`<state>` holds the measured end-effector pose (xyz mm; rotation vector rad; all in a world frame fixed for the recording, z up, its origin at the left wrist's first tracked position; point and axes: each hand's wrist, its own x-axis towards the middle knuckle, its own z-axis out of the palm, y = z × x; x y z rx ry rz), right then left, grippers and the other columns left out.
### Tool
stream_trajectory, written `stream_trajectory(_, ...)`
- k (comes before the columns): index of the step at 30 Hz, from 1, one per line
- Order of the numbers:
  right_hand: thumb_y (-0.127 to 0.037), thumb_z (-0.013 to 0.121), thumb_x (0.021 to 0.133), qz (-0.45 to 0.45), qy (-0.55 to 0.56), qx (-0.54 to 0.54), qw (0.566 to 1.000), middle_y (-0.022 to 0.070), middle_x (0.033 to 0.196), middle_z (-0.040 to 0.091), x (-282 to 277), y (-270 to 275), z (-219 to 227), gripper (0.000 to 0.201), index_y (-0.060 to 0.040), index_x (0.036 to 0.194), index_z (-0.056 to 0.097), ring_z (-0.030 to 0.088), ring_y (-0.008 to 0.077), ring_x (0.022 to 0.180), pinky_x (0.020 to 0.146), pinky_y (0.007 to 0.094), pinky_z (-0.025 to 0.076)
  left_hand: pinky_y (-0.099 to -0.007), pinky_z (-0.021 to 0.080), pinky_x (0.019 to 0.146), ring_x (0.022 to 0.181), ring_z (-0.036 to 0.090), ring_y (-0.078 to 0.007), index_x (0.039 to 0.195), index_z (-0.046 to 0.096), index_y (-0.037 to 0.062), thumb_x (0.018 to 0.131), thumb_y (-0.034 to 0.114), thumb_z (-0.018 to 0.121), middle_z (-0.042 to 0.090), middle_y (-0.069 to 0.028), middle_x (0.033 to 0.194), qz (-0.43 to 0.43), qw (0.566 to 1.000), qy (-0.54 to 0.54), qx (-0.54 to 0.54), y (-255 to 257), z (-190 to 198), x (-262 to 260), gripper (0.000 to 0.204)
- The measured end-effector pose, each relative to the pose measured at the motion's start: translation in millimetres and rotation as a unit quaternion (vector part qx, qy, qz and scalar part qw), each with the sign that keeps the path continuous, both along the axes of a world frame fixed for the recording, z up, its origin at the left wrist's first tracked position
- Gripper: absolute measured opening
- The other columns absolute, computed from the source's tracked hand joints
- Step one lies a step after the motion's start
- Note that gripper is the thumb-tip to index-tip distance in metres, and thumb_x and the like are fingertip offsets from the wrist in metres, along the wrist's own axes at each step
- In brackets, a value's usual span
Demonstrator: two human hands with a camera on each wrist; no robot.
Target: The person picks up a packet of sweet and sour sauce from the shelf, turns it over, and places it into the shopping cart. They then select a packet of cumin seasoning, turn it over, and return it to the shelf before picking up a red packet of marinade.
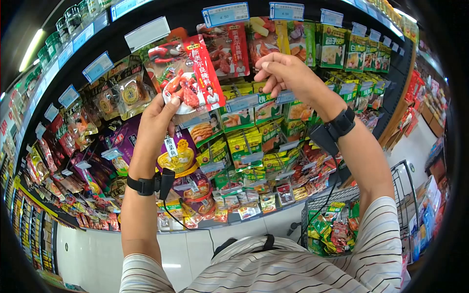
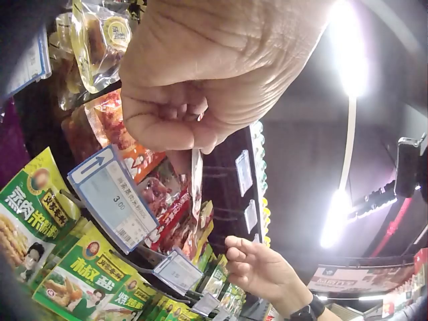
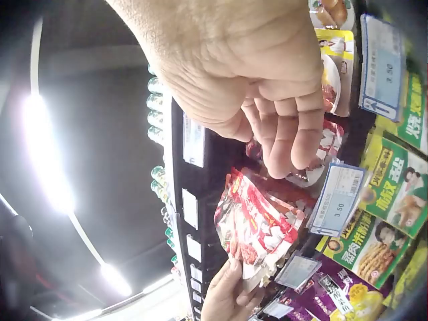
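My left hand (image 1: pixel 155 119) pinches a red seasoning packet (image 1: pixel 188 73) by its lower left corner, thumb on the front. The packet carries pictures of chillies and cooked meat and is held upright before the shelf. Edge-on, the same packet (image 2: pixel 196 177) appears as a thin strip below the fingers in the left wrist view. My right hand (image 1: pixel 292 78) hovers in front of the hanging packets, its fingers loosely bent and holding nothing. In the right wrist view, this hand (image 3: pixel 247 80) is apart from the held packet (image 3: pixel 257 224).
Similar red packets (image 1: pixel 233 46) hang behind the held one, under price tags (image 1: pixel 225 14). Rows of green and yellow packets (image 1: pixel 244 149) fill the rack below. A wire cart (image 1: pixel 408 180) with several packets stands at lower right. A cable (image 1: pixel 188 227) trails from the left wrist.
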<state>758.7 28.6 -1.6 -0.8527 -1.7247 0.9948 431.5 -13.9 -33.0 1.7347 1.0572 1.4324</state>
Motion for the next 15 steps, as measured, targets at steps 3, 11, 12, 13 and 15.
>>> stream_trajectory(3, -0.027, 0.051, 0.101, -0.008, -0.001, 0.004, 1.000, 0.0124, 0.106, 0.065, 1, 8, 3, 0.035, 0.0010, 0.123, 0.052, 0.067, 0.0170, 0.077, 0.062, 0.0284, 0.056, -0.0176, 0.035, 0.045, 0.050, 0.045, -0.0013, 0.123, 0.062, 0.0054, 0.099, 0.032, 0.060, 0.063, 0.0037, 0.080, 0.002, 1.000, 0.005, 0.007, 3, 1, -2, 0.036)
stream_trajectory(11, -0.027, 0.053, 0.100, -0.026, 0.018, 0.031, 0.999, 0.0173, 0.124, 0.060, -6, 18, 19, 0.045, 0.0024, 0.133, 0.045, 0.068, 0.0172, 0.083, 0.069, 0.0294, 0.057, -0.0181, 0.036, 0.044, 0.049, 0.045, -0.0021, 0.113, 0.064, 0.0059, 0.099, 0.031, 0.059, 0.061, 0.0033, 0.077, -0.010, 1.000, 0.025, -0.002, 12, 7, -3, 0.029)
stream_trajectory(12, -0.027, 0.053, 0.099, -0.021, 0.031, 0.033, 0.999, 0.0183, 0.126, 0.059, -8, 19, 22, 0.047, 0.0029, 0.134, 0.044, 0.068, 0.0178, 0.084, 0.070, 0.0301, 0.058, -0.0182, 0.036, 0.044, 0.049, 0.045, -0.0023, 0.112, 0.064, 0.0062, 0.099, 0.031, 0.059, 0.060, 0.0033, 0.077, -0.016, 1.000, 0.027, -0.003, 14, 7, -4, 0.028)
stream_trajectory(13, -0.027, 0.053, 0.099, -0.017, 0.044, 0.037, 0.998, 0.0193, 0.129, 0.057, -9, 20, 26, 0.048, 0.0035, 0.135, 0.042, 0.069, 0.0183, 0.085, 0.072, 0.0308, 0.058, -0.0184, 0.036, 0.044, 0.049, 0.045, -0.0023, 0.111, 0.064, 0.0065, 0.099, 0.031, 0.059, 0.060, 0.0034, 0.076, -0.015, 1.000, 0.026, -0.001, 15, 7, -3, 0.028)
stream_trajectory(15, -0.025, 0.054, 0.099, 0.001, 0.070, 0.045, 0.997, 0.0210, 0.136, 0.053, -9, 24, 32, 0.051, 0.0041, 0.137, 0.039, 0.069, 0.0227, 0.091, 0.075, 0.0334, 0.059, -0.0187, 0.037, 0.043, 0.049, 0.045, -0.0023, 0.109, 0.064, 0.0070, 0.100, 0.031, 0.059, 0.060, 0.0036, 0.076, -0.016, 1.000, 0.023, 0.006, 15, 8, -2, 0.027)
